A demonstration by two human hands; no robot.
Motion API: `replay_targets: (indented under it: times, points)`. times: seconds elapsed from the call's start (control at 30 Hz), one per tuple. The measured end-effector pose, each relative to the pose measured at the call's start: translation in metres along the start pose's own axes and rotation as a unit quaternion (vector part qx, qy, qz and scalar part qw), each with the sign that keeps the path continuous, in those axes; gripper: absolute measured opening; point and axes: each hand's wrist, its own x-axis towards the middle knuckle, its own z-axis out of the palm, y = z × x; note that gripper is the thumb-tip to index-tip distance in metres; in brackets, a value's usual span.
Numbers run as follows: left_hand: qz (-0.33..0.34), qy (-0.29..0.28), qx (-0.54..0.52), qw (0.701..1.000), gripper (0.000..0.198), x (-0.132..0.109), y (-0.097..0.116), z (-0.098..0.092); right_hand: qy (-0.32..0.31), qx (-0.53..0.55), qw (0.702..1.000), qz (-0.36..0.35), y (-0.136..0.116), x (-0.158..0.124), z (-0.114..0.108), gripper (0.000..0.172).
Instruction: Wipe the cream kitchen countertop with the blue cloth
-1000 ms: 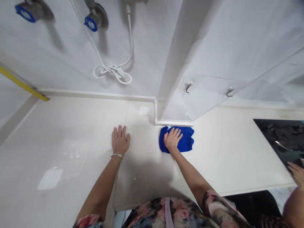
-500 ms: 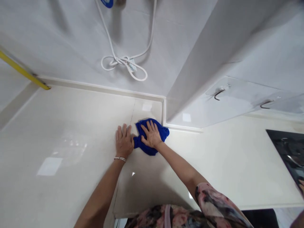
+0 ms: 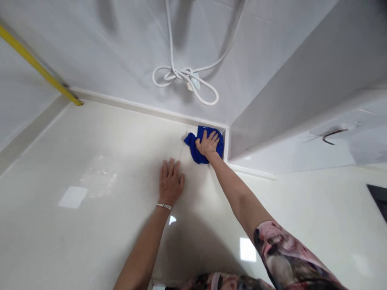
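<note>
My right hand (image 3: 207, 143) was pressed flat on the blue cloth (image 3: 202, 150), fingers spread, not really gripping it, just palm down on top. The cloth sat bunched up right in the back corner of the countertop (image 3: 90, 209), where the back wall meets the boxed-in white column (image 3: 290, 80) that sticks out on the right. Its far edge looked like it touched the little raised lip along the wall, though I couldn't say for sure from that angle.

My left hand (image 3: 170, 182) lay open and flat on the bare counter, holding nothing, a bit nearer to me than the cloth and just to its left. It sat next to a thin seam line running front to back in the counter. I had a thin silver bracelet (image 3: 163, 206) on that wrist.

On the wall above the corner hung a white cord (image 3: 187, 78) tied in a loose knot. A yellow strip (image 3: 39, 66) ran down at a slant to the counter's back left corner. A metal hook (image 3: 331, 134) was stuck on the wall past the column, and a dark patch of cooktop (image 3: 379, 199) showed at the right edge.
</note>
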Motion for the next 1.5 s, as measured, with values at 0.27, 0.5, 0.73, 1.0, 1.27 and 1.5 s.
replay_targets:
  times: [0.27,0.5,0.73,1.0,1.27,1.5]
  points:
    - [-0.001,0.004,-0.021,1.0,0.061,0.0,-0.002,0.001,-0.008,-0.017,0.997,-0.078,0.004,-0.033,-0.007,0.073]
    - [-0.001,0.017,-0.019,1.0,0.059,0.005,-0.005,0.001,-0.064,0.032,0.973,-0.219,0.014,-0.149,-0.02,0.072]
    - [-0.001,0.028,-0.014,1.0,0.059,0.012,-0.007,0.002,-0.08,0.098,0.958,-0.258,0.067,-0.273,-0.034,0.07]
    - [0.0,0.039,-0.005,0.999,0.061,0.019,-0.007,0.003,-0.037,0.095,0.983,-0.151,0.169,-0.392,-0.04,0.065]
    - [0.011,0.038,0.006,0.999,0.066,0.019,-0.002,0.004,0.031,-0.01,0.996,0.08,0.318,-0.453,-0.057,0.059]
    - [0.005,0.033,0.014,0.999,0.066,0.019,-0.003,0.002,0.069,-0.092,0.959,0.26,0.365,-0.403,-0.059,0.06]
